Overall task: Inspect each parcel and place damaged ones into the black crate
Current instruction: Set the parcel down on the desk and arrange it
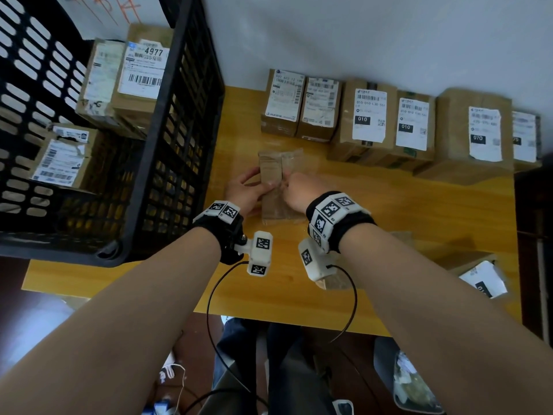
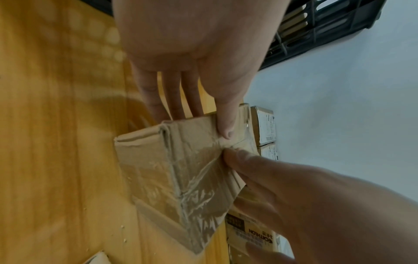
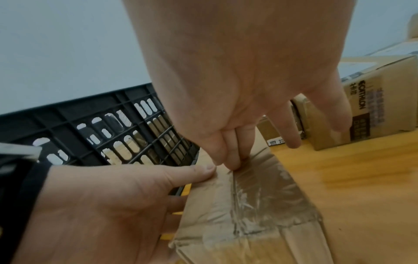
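A plain brown parcel point(image 1: 276, 178), sealed with wrinkled clear tape, lies on the wooden table point(image 1: 404, 211) in front of me. My left hand point(image 1: 254, 184) grips its left side, with the thumb point(image 2: 226, 128) on top and the fingers down the side. My right hand point(image 1: 288, 181) pinches the tape at the top seam with thumb and fingertips point(image 3: 233, 160). In the right wrist view the parcel point(image 3: 248, 205) shows a crumpled near corner. The black crate point(image 1: 185, 121) stands at the left and holds several labelled parcels point(image 1: 140, 67).
A row of labelled parcels point(image 1: 371, 121) lines the back of the table against the wall. Another labelled parcel point(image 1: 481, 280) lies at the right front edge. A brown cardboard piece point(image 1: 338, 280) sits below my right wrist. A printed box point(image 3: 361, 107) stands just beyond my right hand.
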Demonstrator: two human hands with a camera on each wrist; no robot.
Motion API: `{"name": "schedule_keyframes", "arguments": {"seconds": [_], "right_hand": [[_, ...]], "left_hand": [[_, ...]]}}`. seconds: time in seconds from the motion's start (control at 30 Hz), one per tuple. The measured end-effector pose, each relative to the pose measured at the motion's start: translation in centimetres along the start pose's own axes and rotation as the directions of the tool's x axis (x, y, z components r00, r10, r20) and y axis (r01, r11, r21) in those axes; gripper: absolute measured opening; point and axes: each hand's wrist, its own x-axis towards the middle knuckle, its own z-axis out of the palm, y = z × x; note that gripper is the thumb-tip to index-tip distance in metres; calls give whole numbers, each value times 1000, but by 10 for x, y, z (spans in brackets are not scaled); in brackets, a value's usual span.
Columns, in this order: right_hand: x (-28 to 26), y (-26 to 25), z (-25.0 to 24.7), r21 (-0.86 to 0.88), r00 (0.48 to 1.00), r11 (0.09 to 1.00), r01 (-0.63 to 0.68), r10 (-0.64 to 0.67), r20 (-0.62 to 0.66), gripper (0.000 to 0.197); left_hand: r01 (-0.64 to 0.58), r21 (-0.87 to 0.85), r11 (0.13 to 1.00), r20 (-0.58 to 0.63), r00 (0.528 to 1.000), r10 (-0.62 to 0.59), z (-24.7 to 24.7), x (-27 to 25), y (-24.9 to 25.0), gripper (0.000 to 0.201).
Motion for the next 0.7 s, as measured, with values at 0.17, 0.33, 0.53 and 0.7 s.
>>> {"name": "schedule_keyframes", "arguments": {"seconds": [0.17, 0.33, 0.53, 0.7], "right_hand": [[-1, 0, 1, -23, 1000, 1000, -2, 2, -5, 38], [-6, 8, -4, 113, 997, 991, 68, -65, -28, 37], [-15, 15, -2, 556, 987, 828, 75, 20, -163, 37], [-18, 17, 4, 835, 982, 550, -2, 160, -103, 31]], "left_hand": [[6, 14, 1000, -4, 1000, -6, 1, 1, 0, 56], [16, 30, 999, -16, 1000, -16, 2, -2, -3, 42], [36, 3, 999, -88, 995, -36, -7, -9, -5, 33], [25, 28, 999, -105, 994, -22, -9, -13, 5, 45]]}}
